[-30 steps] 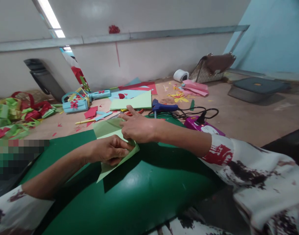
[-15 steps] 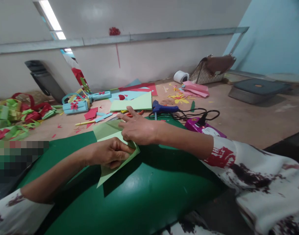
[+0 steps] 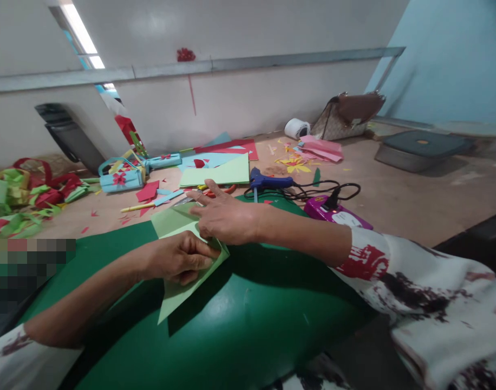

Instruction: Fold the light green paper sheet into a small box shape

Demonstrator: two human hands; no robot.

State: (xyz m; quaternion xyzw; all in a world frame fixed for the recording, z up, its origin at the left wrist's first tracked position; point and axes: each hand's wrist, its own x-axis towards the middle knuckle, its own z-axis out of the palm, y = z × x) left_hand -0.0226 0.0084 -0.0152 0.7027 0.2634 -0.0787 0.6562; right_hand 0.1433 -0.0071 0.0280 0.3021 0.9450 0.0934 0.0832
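Note:
A light green sheet of paper (image 3: 175, 302), partly folded, lies on a dark green mat (image 3: 264, 303). My left hand (image 3: 183, 259) is closed on the paper near its right-hand fold, with the fingers curled. Across the upper part of the sheet lies my right hand (image 3: 227, 218), its fingers spread and pressing down; its thumb is hidden. Both hands cover the middle of the sheet. Just beyond my right hand rests a stack of light green paper (image 3: 215, 172), with orange-handled scissors (image 3: 227, 190) partly hidden between.
A blue glue gun (image 3: 271, 181) and a purple extension socket (image 3: 335, 212) with black cable sit to the right. Small blue paper bags (image 3: 120, 181) and a heap of coloured scraps (image 3: 32, 189) lie left. Farther back are a handbag (image 3: 349, 114) and a lidded container (image 3: 422, 149).
The view has shifted slightly, so everything appears a little to the left. Both hands keep nearly the same place on the light green paper.

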